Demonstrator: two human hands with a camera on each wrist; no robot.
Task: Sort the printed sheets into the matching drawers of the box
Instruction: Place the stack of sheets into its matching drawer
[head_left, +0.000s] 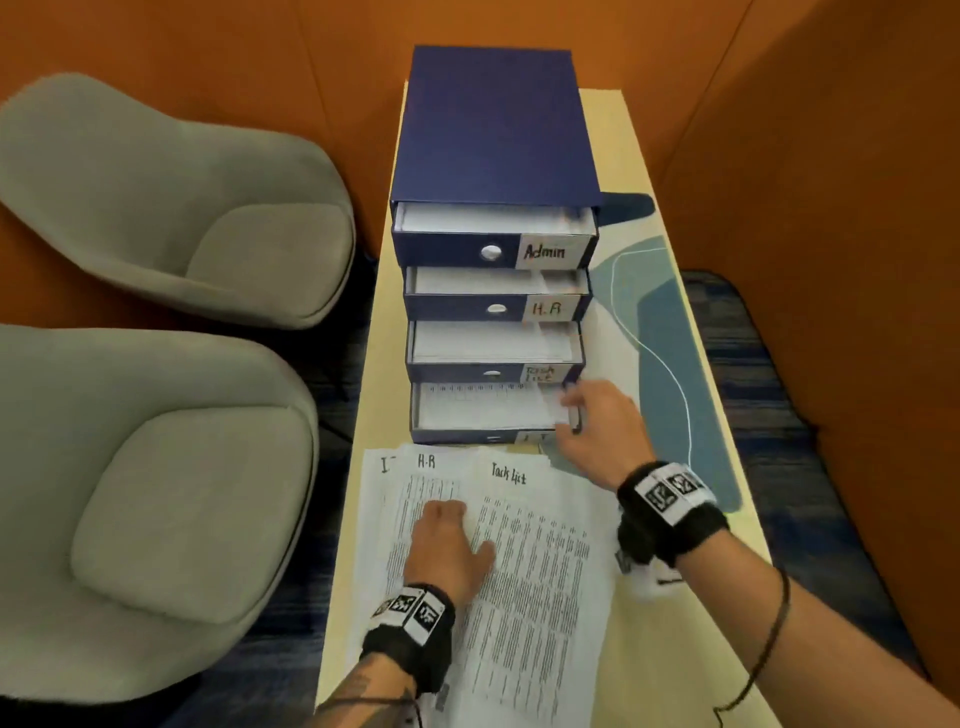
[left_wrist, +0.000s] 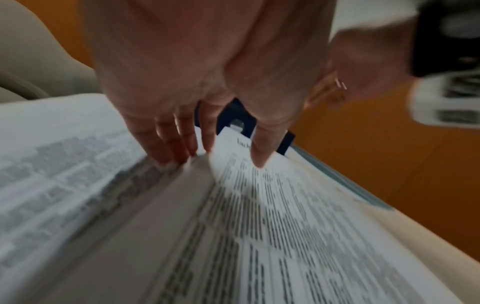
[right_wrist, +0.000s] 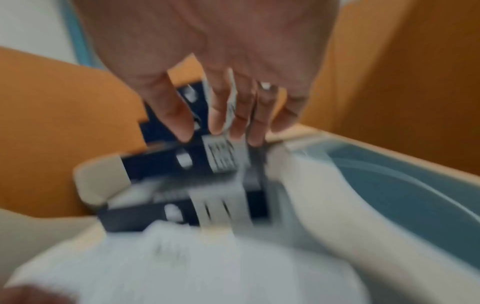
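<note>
Narrow desk, hemmed in on both sides

The blue drawer box (head_left: 493, 130) fills the desk's (head_left: 618, 156) far end; fanned printed sheets (head_left: 530, 571) cover the near end. Grey chairs (head_left: 171, 208) crowd the left, an orange partition (head_left: 831, 182) the right, leaving a bare strip right of the box.

An office lounge booth: orange padded walls (head_left: 831, 156), 2 grey armchairs (head_left: 171, 208), labelled file drawers (head_left: 493, 249).

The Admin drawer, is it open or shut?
Open. The Admin drawer sticks out from the blue box, and white sheets show inside it.
</note>
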